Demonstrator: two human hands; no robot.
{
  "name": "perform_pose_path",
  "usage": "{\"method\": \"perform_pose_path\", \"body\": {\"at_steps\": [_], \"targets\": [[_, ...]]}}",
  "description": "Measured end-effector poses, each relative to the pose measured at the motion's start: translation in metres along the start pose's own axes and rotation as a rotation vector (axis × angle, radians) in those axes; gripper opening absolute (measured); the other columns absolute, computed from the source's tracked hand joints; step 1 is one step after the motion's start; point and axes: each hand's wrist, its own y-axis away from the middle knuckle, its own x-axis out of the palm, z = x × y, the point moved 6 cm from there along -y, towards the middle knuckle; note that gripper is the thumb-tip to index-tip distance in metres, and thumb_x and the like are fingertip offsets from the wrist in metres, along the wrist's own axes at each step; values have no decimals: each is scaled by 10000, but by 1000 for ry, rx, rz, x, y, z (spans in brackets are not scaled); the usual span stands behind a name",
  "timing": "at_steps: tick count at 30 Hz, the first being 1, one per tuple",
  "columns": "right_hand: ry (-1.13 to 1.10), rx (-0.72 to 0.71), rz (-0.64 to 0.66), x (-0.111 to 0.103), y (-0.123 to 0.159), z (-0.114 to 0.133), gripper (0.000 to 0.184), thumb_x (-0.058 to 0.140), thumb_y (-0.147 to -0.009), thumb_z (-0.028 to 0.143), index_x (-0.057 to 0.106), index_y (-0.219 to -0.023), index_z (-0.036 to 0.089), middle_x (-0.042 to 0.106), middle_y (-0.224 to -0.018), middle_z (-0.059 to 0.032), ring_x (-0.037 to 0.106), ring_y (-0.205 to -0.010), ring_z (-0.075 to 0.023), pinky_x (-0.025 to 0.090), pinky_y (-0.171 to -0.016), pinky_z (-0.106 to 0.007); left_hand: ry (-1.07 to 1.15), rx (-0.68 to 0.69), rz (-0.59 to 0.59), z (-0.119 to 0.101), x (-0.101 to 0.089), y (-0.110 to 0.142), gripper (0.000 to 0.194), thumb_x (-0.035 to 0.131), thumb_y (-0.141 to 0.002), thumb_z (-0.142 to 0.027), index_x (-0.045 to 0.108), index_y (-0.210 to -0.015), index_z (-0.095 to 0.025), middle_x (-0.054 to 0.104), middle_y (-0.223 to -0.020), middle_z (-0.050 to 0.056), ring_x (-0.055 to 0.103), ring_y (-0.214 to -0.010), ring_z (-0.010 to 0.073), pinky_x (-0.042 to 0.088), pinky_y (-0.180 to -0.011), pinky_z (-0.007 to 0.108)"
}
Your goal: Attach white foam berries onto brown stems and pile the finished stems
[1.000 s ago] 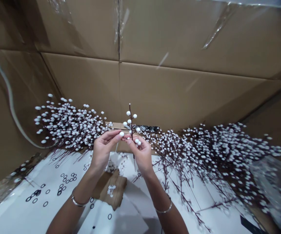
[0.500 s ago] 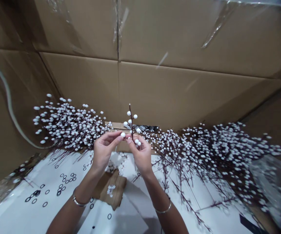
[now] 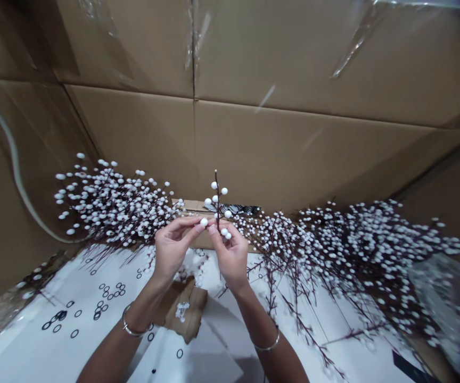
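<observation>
Upright between my hands stands a brown berry stem [image 3: 218,199] with several white berries along it. My right hand [image 3: 232,255] pinches the stem between thumb and fingers, low down among its berries. My left hand [image 3: 172,247] closes thumb and forefinger on a white berry [image 3: 204,222] at the stem's left side. Whether that berry is joined to the stem, I cannot tell, as the fingertips cover the spot. Beneath my hands, loose white berries [image 3: 196,268] lie on the white table [image 3: 222,335], partly hidden by my left forearm.
Bunches of white-berried stems lie at left [image 3: 118,197] and right [image 3: 345,250]. Several small black rings [image 3: 100,307] are scattered on the left of the table. A torn cardboard piece [image 3: 192,314] lies between my forearms. A cardboard wall [image 3: 294,154] rises behind; a white cable [image 3: 16,170] hangs at left.
My left hand, the pinched berry and the stem have shifted slightly right. The left fingertips are a little closer to the stem; both grips stay closed.
</observation>
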Motion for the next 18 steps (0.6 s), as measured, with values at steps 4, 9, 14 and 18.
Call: {"method": "perform_pose_path", "body": {"at_steps": [4,9,14,18], "targets": [[28,-14,6,0,0,-1,124,621,-881,274,694,-960,212,684,-1012,-46,631,-949,-173,487,-837,-306,-43,40,37,-3,1,-1,174,768,-771,-151,761,-930,-222,745,-963,24,705,-922,135,561,-896,257],[45,-32,8,-1,0,-2,128,617,-883,274,688,-963,204,684,-1030,-54,631,-979,-180,485,-869,-316,-89,79,41,-4,1,0,151,759,-781,-156,754,-922,-209,741,-965,31,692,-938,143,549,-905,270],[-47,93,59,-1,-7,-11,164,658,-856,294,712,-978,199,719,-1017,-49,653,-983,-175,485,-907,-311,-113,17,97,-1,1,-6,194,746,-802,-216,721,-993,-187,723,-1032,62,680,-992,175,526,-930,295],[-207,243,101,-2,-12,-23,222,705,-815,330,726,-993,198,729,-1044,-53,659,-1002,-187,488,-902,-313,-152,-122,265,7,1,-10,413,674,-867,-315,594,-1259,-215,648,-1245,97,611,-1170,205,476,-1014,336]]}}
